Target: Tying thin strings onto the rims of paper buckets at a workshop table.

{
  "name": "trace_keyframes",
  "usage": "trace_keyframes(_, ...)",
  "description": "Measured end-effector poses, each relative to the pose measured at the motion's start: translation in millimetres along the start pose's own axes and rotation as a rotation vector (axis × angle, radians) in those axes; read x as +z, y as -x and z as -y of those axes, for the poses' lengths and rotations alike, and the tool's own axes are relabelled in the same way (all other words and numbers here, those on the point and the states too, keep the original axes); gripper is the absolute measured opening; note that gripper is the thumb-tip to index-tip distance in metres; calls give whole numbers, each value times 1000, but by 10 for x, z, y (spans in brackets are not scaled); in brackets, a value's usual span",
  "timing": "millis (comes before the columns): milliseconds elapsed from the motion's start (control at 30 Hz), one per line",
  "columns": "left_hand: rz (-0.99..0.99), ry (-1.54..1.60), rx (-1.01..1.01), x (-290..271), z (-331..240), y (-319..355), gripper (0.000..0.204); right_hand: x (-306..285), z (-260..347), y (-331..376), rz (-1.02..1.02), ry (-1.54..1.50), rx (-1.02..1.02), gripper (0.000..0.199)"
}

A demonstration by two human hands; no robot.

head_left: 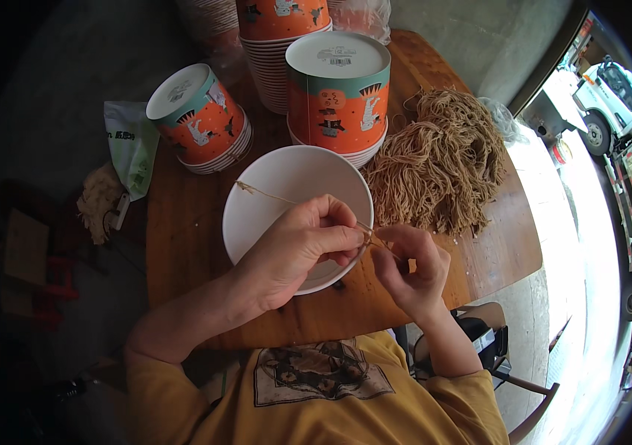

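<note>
A white paper bucket (250,226) stands mouth up in front of me on the wooden table. Over its right side my left hand (302,243) is closed, thumb and fingertips pinching a thin brown twine (275,196). The frayed, knotted-looking end of that twine sticks out leftward across the bucket's mouth. Just right of the rim my right hand (414,268) pinches the same twine, its fingertips almost meeting the left ones. Whether the twine passes through the bucket's wall is hidden by my fingers. A heap of brown twine strands (438,167) lies beyond my right hand.
Orange-and-green printed buckets stand upside down in stacks, a small stack (204,122) at left, a large one (338,96) behind the white bucket, a taller one (271,67) farther back. A green-white plastic bag (132,148) hangs at the left table edge. A chair (531,400) stands at right.
</note>
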State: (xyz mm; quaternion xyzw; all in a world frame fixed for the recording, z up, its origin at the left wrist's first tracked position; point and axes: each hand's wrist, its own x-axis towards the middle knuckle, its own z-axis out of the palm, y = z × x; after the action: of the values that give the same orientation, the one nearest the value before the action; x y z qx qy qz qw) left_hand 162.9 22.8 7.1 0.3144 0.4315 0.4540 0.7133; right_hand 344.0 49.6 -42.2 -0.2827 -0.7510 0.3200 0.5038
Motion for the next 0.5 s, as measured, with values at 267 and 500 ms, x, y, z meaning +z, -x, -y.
trace_keyframes(267, -4, 27, 51, 7, 48, -20, 11, 25, -75, -50, -38, 329, -270, 28)
trace_keyframes(500, -26, 55, 63, 13, 66, -47, 10, -70, -15, -160, 58, 613, -484, 28)
